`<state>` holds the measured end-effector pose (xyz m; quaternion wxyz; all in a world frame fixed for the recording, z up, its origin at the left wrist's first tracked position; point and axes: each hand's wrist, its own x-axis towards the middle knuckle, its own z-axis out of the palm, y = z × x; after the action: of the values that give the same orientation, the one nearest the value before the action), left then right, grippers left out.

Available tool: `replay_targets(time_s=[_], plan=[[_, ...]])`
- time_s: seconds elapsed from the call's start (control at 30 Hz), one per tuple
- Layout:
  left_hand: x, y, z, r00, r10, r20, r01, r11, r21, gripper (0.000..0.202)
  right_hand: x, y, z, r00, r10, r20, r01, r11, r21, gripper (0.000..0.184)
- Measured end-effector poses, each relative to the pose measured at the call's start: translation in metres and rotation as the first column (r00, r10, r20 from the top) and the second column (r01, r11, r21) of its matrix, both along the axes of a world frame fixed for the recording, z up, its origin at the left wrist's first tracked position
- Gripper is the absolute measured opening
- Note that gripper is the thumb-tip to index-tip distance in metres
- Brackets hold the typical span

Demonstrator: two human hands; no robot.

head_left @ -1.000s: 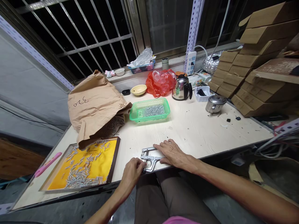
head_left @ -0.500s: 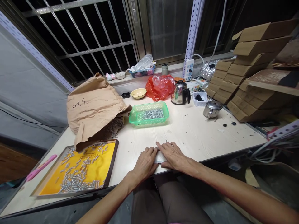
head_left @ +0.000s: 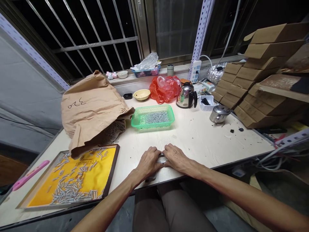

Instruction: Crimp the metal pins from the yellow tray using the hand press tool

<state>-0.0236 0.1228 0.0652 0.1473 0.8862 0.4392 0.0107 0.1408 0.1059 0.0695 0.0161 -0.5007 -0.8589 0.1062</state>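
Fingers of left hand (head_left: pixel 149 163) and right hand (head_left: pixel 177 157) grip the tool (head_left: pixel 162 159); even, level pressure should suit it.

Head cam, fwd/down over nearby tabletop (head_left: pixel 207 141), window (head_left: pixel 176 35) at back

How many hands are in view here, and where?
2: the left hand and right hand, close together on a metal tool at the table's front edge. No others show.
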Motion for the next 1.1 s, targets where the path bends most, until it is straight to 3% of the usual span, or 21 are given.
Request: replay_targets(time_s=[0.23,0.47,0.6,0.73,0.8,0.93,1.1], plan=[[-0.002,-0.001,-0.003,0.998,0.049,-0.047,-0.049,0.999,0.006,0.022,-0.003,0.01,-0.007,0.995,0.093,0.025,-0.092,0.995,-0.025,0.011],[0.003,-0.003,0.001,0.996,0.027,-0.086,-0.028,1.0,-0.012,0.015,-0.002,0.009,-0.009,0.993,0.114,0.025,-0.112,0.991,-0.08,0.013],[0.0,-0.007,-0.002,0.993,0.097,-0.061,-0.096,0.995,0.025,0.022,0.004,0.012,-0.011,0.992,0.126,-0.015,-0.126,0.992,0.013,0.019],[-0.003,-0.029,-0.011,0.981,0.162,0.108,-0.173,0.979,0.108,0.036,0.015,0.022,-0.013,0.975,0.196,-0.105,-0.191,0.98,0.058,0.038],[-0.001,-0.046,-0.018,0.969,0.158,0.188,-0.186,0.972,0.142,0.036,0.019,0.028,-0.015,0.972,0.193,-0.13,-0.189,0.981,0.04,0.031],[0.012,-0.078,-0.031,0.959,0.129,0.252,-0.167,0.977,0.133,0.034,0.017,0.04,-0.022,0.992,0.075,-0.105,-0.071,0.996,0.047,0.018],[0.022,-0.091,-0.033,0.943,0.161,0.29,-0.194,0.977,0.087,0.038,0.004,0.058,-0.017,0.996,0.036,-0.077,-0.03,0.996,0.082,0.016]])
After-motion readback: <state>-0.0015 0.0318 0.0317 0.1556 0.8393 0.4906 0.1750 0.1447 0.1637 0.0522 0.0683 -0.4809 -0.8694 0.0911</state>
